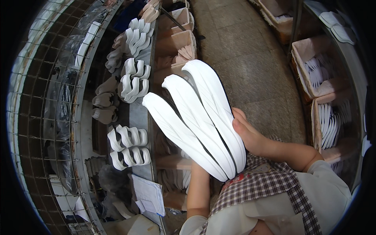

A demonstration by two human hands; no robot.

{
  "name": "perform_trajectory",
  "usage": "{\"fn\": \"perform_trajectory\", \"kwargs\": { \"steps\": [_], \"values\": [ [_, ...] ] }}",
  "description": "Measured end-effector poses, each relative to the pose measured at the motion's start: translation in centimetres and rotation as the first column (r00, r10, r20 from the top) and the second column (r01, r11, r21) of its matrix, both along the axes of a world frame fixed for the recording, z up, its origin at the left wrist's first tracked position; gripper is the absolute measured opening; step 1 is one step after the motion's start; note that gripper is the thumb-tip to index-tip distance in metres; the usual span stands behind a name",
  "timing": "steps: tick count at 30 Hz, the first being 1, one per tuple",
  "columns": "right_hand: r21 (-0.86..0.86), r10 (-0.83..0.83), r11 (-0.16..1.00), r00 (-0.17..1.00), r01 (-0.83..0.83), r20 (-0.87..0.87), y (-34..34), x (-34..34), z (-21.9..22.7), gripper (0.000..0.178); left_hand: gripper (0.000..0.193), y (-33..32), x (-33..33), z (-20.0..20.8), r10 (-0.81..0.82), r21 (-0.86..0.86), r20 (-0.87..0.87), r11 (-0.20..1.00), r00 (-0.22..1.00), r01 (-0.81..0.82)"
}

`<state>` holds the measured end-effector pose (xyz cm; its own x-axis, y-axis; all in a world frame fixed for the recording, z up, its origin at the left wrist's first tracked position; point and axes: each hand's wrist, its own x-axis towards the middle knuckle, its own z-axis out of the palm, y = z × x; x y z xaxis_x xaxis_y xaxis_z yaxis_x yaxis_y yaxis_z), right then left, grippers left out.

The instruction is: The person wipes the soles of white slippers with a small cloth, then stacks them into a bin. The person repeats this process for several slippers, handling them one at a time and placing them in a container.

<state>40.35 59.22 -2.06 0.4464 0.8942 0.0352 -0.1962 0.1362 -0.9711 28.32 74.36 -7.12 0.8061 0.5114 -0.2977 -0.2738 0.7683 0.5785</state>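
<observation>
Three white shoe soles [196, 111] are held in front of me, fanned out at their far ends and pressed together at their near ends. Thin dark gaps show between them. My right hand [248, 133] grips the right side of the bundle, its thumb along the outer sole and its fingers passing behind. From below, my left forearm [198, 188] reaches up under the soles. They cover my left hand, so its fingers cannot be seen.
A narrow bench [139, 113] on the left carries rows of white soles [129, 141] and a paper sheet [149, 194]. Wire mesh [39, 105] stands beyond it. Pink-lined bins [307, 88] of soles flank the aisle floor [250, 66]. A checked apron [254, 184] is below the bundle.
</observation>
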Motion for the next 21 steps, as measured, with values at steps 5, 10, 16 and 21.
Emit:
{"fn": "perform_trajectory", "kwargs": {
  "steps": [5, 10, 16, 21],
  "values": [
    [0.016, 0.005, 1.0, 0.998, -0.006, 0.069, 0.0, 0.2, -0.6, 0.061, 0.045, 0.4, 0.1, 0.1, -0.007, 0.02, -0.003, 1.0, 1.0, 0.007],
    [0.054, -0.001, 0.999, 0.995, -0.004, 0.099, -0.4, 0.1, -1.2, 0.06, 0.044, 0.8, 0.1, 0.1, -0.011, 0.054, 0.0, 0.998, 1.0, 0.011],
    [0.116, 0.027, 0.993, 0.995, -0.037, 0.095, -0.1, 0.1, -2.0, 0.063, 0.043, 1.8, -0.2, 0.3, -0.018, 0.112, -0.009, 0.993, 1.0, 0.019],
    [0.071, 0.097, 0.992, 0.985, -0.108, 0.146, -0.4, 0.8, -2.6, 0.084, 0.042, 2.4, -0.4, 0.5, -0.031, 0.175, -0.014, 0.984, 0.999, 0.033]
  ]
}}
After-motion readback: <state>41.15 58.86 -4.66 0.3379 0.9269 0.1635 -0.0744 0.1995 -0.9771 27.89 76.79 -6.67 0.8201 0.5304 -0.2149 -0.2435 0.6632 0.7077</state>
